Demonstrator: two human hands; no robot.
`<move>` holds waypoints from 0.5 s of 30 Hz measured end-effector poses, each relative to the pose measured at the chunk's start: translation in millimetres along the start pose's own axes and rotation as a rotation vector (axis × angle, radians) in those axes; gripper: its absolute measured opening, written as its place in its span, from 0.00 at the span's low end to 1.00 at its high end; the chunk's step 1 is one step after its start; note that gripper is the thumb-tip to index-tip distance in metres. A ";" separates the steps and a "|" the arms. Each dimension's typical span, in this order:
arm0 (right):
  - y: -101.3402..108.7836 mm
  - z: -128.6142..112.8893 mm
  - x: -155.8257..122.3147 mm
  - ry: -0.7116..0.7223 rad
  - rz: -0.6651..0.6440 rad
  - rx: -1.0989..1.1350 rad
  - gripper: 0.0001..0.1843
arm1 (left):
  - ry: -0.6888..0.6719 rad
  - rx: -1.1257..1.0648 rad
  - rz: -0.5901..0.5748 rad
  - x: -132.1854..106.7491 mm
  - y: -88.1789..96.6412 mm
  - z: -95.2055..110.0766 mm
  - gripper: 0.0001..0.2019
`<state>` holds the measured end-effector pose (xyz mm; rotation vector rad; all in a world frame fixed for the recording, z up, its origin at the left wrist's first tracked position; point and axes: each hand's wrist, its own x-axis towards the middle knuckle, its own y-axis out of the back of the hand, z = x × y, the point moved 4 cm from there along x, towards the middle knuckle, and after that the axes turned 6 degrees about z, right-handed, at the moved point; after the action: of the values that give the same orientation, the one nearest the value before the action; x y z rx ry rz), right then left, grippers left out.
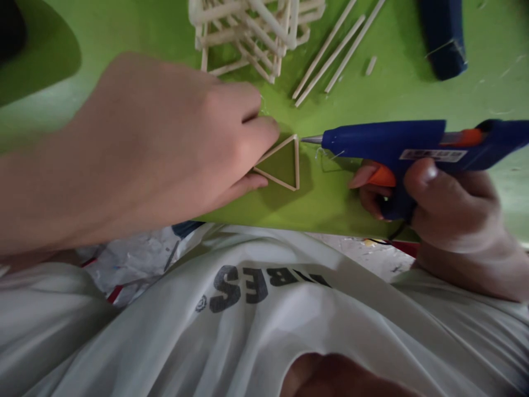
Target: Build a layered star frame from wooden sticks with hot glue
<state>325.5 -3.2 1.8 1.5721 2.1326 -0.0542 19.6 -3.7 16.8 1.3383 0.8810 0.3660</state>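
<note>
Between the thumb and fingers of my left hand (194,132) is a small triangle of thin wooden sticks (297,162), gripped at its left corner just over the green table. My right hand (450,204) is wrapped round the handle of a blue glue gun (380,140), with a finger at its orange trigger. The gun's metal nozzle points left, close to the triangle's upper right corner; I cannot tell if they touch. Fine strings of glue hang below the nozzle.
A pile of stick frames (248,33) stands at the back. Right of it lie loose wooden sticks (330,55) and a short stick piece (371,65). A dark blue object (445,44) is at the back right. The green table's (231,212) near edge runs by my shirt.
</note>
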 end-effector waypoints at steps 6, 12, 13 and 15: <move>1.7 0.6 -0.6 -0.023 0.007 0.022 0.15 | 0.025 -0.014 -0.037 3.6 1.4 1.6 0.31; -1.5 4.1 -2.0 -0.002 0.069 0.077 0.15 | 0.001 -0.009 0.020 -0.1 -0.8 0.2 0.32; -2.1 5.5 -1.5 0.001 0.090 0.082 0.16 | 0.001 -0.014 0.023 -0.4 -1.2 0.1 0.32; -1.7 8.7 0.6 0.003 0.142 0.104 0.19 | -0.003 -0.020 0.032 -0.7 -1.5 0.2 0.32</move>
<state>326.9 -6.0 -6.5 1.7805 2.0433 -0.1171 18.9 -4.6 15.7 1.3352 0.8525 0.3965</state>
